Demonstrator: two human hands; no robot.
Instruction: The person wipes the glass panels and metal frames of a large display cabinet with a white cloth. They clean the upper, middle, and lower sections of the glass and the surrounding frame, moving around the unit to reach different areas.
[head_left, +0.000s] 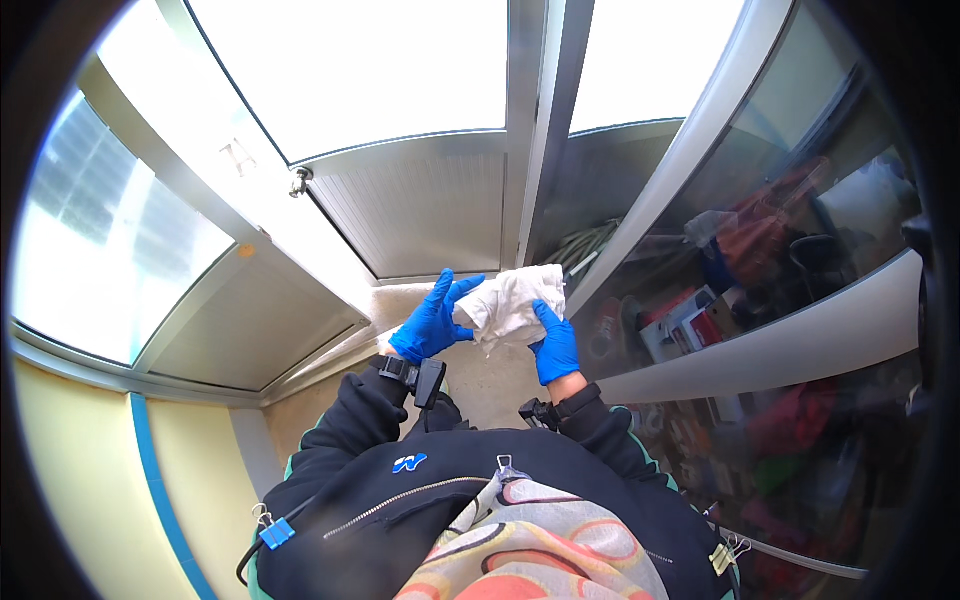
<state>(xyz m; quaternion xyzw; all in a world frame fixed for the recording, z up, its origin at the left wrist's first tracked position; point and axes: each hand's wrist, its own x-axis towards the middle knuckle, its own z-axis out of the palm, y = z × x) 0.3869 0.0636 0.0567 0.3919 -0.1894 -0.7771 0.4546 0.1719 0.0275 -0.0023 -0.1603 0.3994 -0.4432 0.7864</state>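
Note:
A crumpled white cloth (510, 306) is held up in front of my body, over the floor. My right hand (556, 346), in a blue disposable glove, grips its right side, with the thumb on top and the other fingers mostly hidden beneath the cloth. My left hand (435, 319), also in a blue glove, is at the cloth's left edge with its fingers spread; whether a fingertip touches the cloth I cannot tell.
A metal-framed door with a lower panel (420, 217) and a knob (300, 182) stands ahead. Glass on the right shows a coiled hose (589, 244), boxes (694, 326) and bags behind it or reflected. A yellow wall (202, 457) is at left.

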